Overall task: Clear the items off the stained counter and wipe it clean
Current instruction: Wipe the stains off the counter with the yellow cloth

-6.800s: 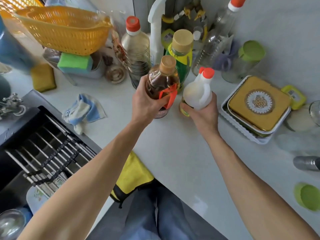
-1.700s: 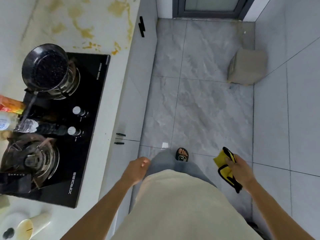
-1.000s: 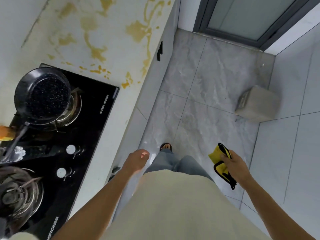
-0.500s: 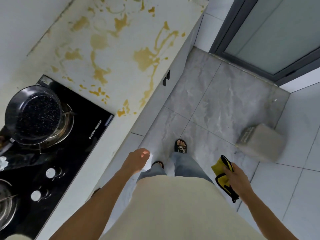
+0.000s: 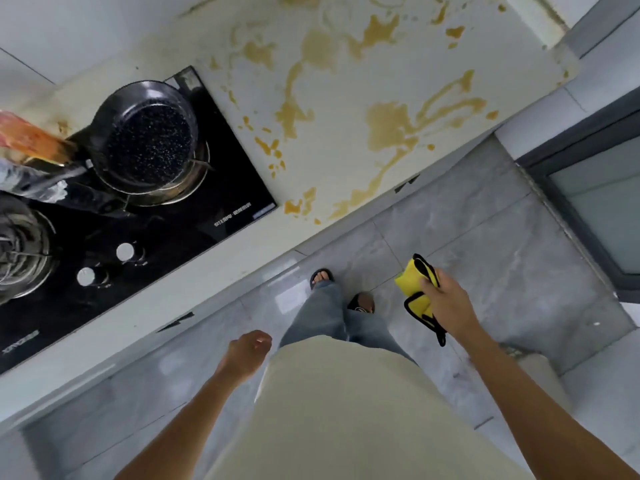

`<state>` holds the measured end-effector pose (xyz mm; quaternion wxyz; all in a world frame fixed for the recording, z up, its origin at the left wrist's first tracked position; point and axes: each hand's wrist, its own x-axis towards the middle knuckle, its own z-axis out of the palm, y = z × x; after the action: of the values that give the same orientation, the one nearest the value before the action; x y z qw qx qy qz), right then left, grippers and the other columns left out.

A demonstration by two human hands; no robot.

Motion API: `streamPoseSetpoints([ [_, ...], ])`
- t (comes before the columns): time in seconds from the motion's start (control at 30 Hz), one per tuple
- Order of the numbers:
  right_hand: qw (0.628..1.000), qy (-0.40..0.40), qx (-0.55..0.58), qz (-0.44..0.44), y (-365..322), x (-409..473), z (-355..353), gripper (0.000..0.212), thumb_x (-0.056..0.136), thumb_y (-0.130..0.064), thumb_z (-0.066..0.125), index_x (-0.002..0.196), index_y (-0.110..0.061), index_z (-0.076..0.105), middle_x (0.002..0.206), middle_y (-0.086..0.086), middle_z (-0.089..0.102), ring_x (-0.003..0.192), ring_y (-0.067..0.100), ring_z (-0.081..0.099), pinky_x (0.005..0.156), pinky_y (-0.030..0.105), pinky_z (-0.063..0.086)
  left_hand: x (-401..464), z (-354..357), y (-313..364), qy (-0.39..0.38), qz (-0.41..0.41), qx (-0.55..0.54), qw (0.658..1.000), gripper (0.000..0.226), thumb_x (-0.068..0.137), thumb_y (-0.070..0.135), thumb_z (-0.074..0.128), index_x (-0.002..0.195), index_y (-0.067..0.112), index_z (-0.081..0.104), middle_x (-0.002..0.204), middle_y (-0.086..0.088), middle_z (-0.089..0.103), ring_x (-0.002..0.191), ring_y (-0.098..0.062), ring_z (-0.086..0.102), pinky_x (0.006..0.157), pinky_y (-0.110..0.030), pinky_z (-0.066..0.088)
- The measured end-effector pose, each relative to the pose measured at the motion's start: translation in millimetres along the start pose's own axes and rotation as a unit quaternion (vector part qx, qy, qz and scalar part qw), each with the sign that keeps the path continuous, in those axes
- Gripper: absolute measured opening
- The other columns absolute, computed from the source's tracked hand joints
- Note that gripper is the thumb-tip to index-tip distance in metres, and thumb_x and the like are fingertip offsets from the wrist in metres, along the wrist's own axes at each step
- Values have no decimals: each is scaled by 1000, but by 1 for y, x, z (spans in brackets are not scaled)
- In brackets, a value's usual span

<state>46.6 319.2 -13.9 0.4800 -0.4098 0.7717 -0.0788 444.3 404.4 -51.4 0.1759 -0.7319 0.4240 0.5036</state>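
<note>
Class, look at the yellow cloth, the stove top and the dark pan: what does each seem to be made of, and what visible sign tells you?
Yellow cloth: soft plush fabric, probably microfibre; it folds limply.
Stove top: glossy black glass, likely; it shows reflections.
Pan: metal, with a dark speckled coating inside.

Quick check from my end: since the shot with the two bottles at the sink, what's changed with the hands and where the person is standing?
Both bottles have been let go. The right hand now grips a yellow cloth; the left hand hangs loose, holding nothing. The person has walked from the sink, past the stove, to the stained counter. Over the last two seconds the cloth grip has stayed the same, and the stains are unwiped.
</note>
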Motion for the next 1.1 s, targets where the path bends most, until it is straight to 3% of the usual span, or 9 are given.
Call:
streamPoseSetpoints([
  [0.27, 991, -2, -17, -135, -93, 27, 17, 21, 108, -33, 53, 112, -15, 64, 93, 4, 69, 87, 10, 64, 75, 36, 47, 15, -27, 33, 81, 55, -73, 993, 31, 108, 25, 48, 125, 26, 73, 130, 5, 73, 115, -24, 69, 98, -32, 54],
  [0.33, 983, 10, -32, -178, -119, 34, 21, 17, 108, -34, 52, 115, -22, 63, 83, -8, 65, 78, -5, 61, 67, 22, 44, 21, -41, 54, 124, 78, -112, 983, 27, 107, 26, 50, 121, 26, 73, 118, 3, 76, 108, -23, 71, 91, -32, 54],
  [0.43, 969, 23, -62, -239, -155, 45, 26, 24, 109, -30, 50, 127, -18, 60, 82, -11, 62, 70, 0, 58, 60, 6, 39, 25, -62, 86, 197, 132, -151, 960, 29, 106, 25, 51, 129, 26, 70, 125, 8, 71, 114, -13, 66, 93, -24, 47],
  [0.53, 943, 25, -89, -319, -186, 61, 32, 30, 108, -19, 48, 138, -14, 54, 99, -6, 66, 78, 7, 64, 62, 13, 40, 33, -74, 109, 266, 172, -128, 940, 36, 105, 21, 52, 139, 21, 64, 144, 2, 63, 134, -20, 55, 110, -27, 43],
  [0.6, 919, 11, -108, -380, -200, 75, 45, 39, 105, -8, 50, 144, -13, 51, 126, 1, 67, 103, 8, 68, 86, 23, 51, 40, -75, 117, 290, 181, -76, 937, 42, 105, 19, 54, 147, 17, 58, 156, -5, 53, 147, -29, 43, 122, -37, 37],
  [0.7, 869, -4, -218, -443, -199, 95, 78, 53, 101, 1, 56, 152, -7, 47, 162, 11, 42, 156, 34, 29, 125, 49, 31, 50, -67, 124, 308, 162, -13, 937, 55, 105, 23, 54, 158, 16, 42, 170, -12, 31, 159, -35, 23, 128, -50, 27],
  [0.8, 824, -69, -336, -450, -180, 110, 113, 61, 102, -12, 56, 160, -15, 38, 174, 9, 17, 162, 37, 5, 127, 60, 15, 59, -52, 124, 302, 142, 18, 942, 67, 106, 30, 50, 167, 18, 25, 177, -12, 9, 164, -36, 5, 129, -56, 15],
  [0.97, 790, -54, -421, -442, -152, 115, 142, 84, 102, -69, 30, 168, -24, 7, 176, 5, -10, 161, 32, -14, 127, 59, -4, 71, -37, 116, 313, 137, 35, 939, 72, 108, 38, 42, 170, 22, 10, 179, -10, -4, 165, -34, -4, 130, -57, 10],
  [1.1, 797, -31, -423, -431, -154, 120, 151, 66, 109, -58, 13, 168, -30, 5, 176, -3, -7, 162, 28, -11, 129, 61, 4, 75, -32, 112, 325, 149, 28, 933, 65, 110, 42, 23, 171, 25, 7, 179, -5, -7, 165, -30, -8, 131, -57, 8],
])
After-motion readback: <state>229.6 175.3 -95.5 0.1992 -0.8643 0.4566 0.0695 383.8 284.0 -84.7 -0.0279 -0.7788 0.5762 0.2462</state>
